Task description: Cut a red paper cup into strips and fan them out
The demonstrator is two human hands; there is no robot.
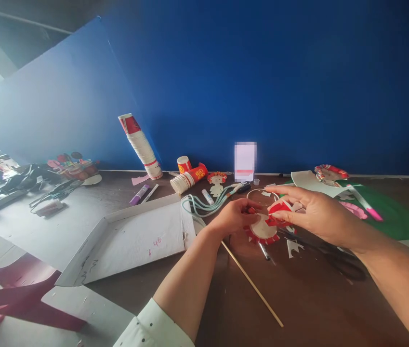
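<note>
I work over the dark brown counter (298,299), and I take the shallow white cardboard tray (132,241) with pink scribbles as my landmark. Right of the tray lies the round white paper-cup disc with a red fringed rim (262,230), flat on the counter under my hands. My right hand (316,212), further right of the tray, pinches a small red-and-white cut paper piece (278,212) just above the disc, grip closed on it. My left hand (235,217), just right of the tray's far corner, has its grip closed at the disc's near rim, fingertips touching the red fringe. Black scissors (334,255) lie beyond the disc, and a thin wooden stick (251,284) slants away from the tray's right side. I judge the step as fitting the cut piece onto the disc; next calls for steady alignment and pressing it down
</note>
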